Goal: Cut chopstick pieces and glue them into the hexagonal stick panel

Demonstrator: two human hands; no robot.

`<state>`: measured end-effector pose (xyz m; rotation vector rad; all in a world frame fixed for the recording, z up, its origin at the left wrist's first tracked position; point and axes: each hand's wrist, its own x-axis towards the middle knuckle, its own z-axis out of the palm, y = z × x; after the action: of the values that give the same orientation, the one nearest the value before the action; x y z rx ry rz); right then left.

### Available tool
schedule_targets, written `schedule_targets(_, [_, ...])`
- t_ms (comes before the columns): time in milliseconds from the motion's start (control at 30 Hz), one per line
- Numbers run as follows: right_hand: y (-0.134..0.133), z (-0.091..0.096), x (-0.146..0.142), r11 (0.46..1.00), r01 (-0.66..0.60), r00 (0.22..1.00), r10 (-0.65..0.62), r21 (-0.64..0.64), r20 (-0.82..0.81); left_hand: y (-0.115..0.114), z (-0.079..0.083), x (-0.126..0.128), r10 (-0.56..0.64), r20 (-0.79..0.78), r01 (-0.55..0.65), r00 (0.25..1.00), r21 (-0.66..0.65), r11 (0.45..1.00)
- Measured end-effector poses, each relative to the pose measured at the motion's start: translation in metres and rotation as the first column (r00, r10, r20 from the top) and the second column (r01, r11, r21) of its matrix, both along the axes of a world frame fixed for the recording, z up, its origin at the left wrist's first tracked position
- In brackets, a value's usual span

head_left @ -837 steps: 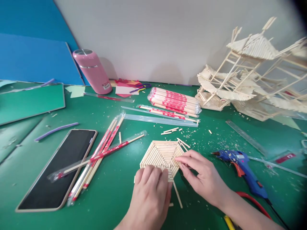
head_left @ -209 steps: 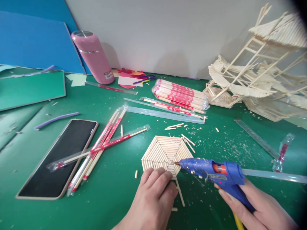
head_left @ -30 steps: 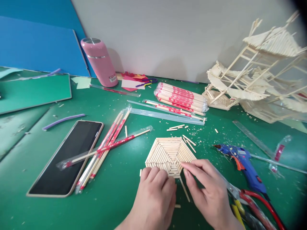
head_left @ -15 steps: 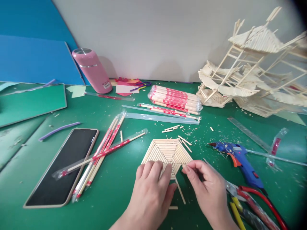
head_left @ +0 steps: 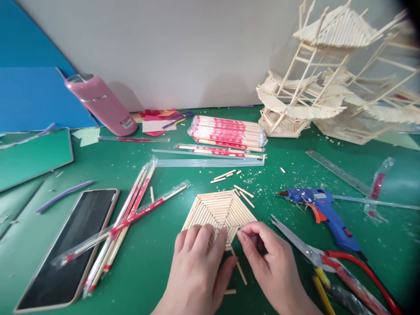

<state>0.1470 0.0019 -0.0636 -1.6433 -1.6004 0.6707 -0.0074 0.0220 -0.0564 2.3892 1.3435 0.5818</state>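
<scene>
A hexagon-like panel of thin wooden sticks [head_left: 216, 204], laid in wedge-shaped rows, lies flat on the green table. My left hand [head_left: 200, 258] rests on its near left part, fingers lightly bent over the sticks and thumb held apart. At the panel's right near side, my right hand [head_left: 269, 253] is closed in a pinch, thumb against forefinger. Whatever sits between those fingertips is too small and covered to make out. One loose stick [head_left: 239, 267] slants out from the near edge between my hands. The panel's near left part is hidden under my left fingers.
On the right lie a blue glue gun [head_left: 324, 210], red-handled scissors [head_left: 315, 256] and a clear strip [head_left: 337, 171]. Wrapped chopsticks [head_left: 131, 218] overlap a phone [head_left: 65, 249] on the left. Behind are a chopstick bundle [head_left: 228, 132], a pink bottle [head_left: 101, 105] and a stick model [head_left: 305, 96].
The camera view has shifted, so most things appear further left. Both hands stay at the panel, the right still pinching at its right near side.
</scene>
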Motion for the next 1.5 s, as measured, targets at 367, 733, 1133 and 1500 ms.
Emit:
schedule_targets(367, [0.008, 0.008, 0.001, 0.997, -0.063, 0.998, 0.064, -0.047, 0.02, -0.001, -0.002, -0.006, -0.046, 0.128, 0.042, 0.991, 0.032, 0.999])
schedule_targets(733, [0.038, 0.028, 0.003, 0.939, -0.211, 0.948, 0.264, -0.271, 0.178, -0.006, -0.008, -0.009, -0.057, 0.103, 0.05, 0.993, 0.069, 0.996])
schedule_targets(1133, [0.053, 0.032, 0.009, 0.873, -0.296, 0.919, 0.37, -0.389, 0.132, -0.008, -0.007, -0.006, -0.036, 0.096, 0.033, 0.995, 0.038, 0.999])
schedule_targets(1500, [0.054, 0.032, 0.007, 0.883, -0.32, 0.907, 0.39, -0.344, 0.158, -0.006, -0.008, -0.006, -0.035, 0.097, 0.034, 0.995, 0.006, 0.999])
